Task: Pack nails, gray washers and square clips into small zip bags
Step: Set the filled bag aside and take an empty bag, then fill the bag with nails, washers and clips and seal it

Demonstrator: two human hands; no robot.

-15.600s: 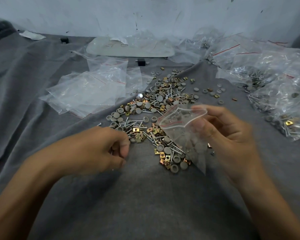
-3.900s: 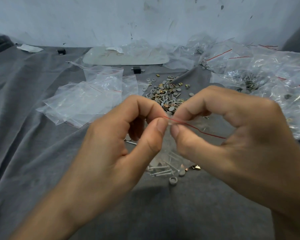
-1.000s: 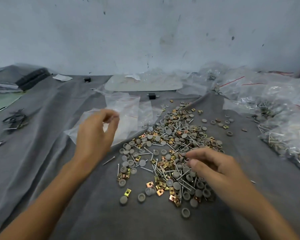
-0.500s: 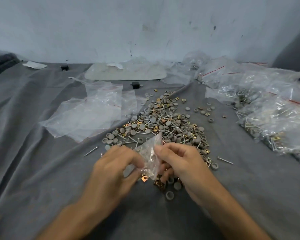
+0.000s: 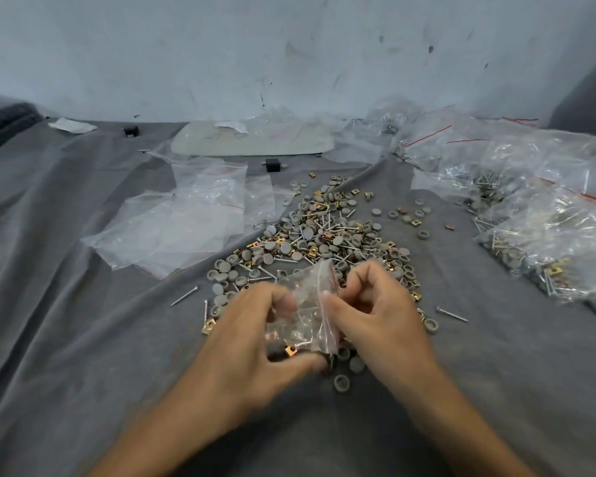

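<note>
Gripping a small zip bag [image 5: 308, 318] in curled left hand [image 5: 255, 339], pinching its red-striped edge with right hand [image 5: 375, 315] — just over the near edge of the hardware pile [image 5: 324, 235] on gray cloth [image 5: 83, 339].

My wrinkled gray cloth [image 5: 66, 339] covers the whole work surface up to a scuffed pale wall [image 5: 289, 46]. At the far edge I see:
- a flat off-white oblong sheet [image 5: 255, 142]
- two small black blocks [image 5: 272, 164] [image 5: 130, 130]
- a white paper scrap [image 5: 71, 125] towards the far left
- dark folded fabric [image 5: 4, 118] in the far-left corner
</note>
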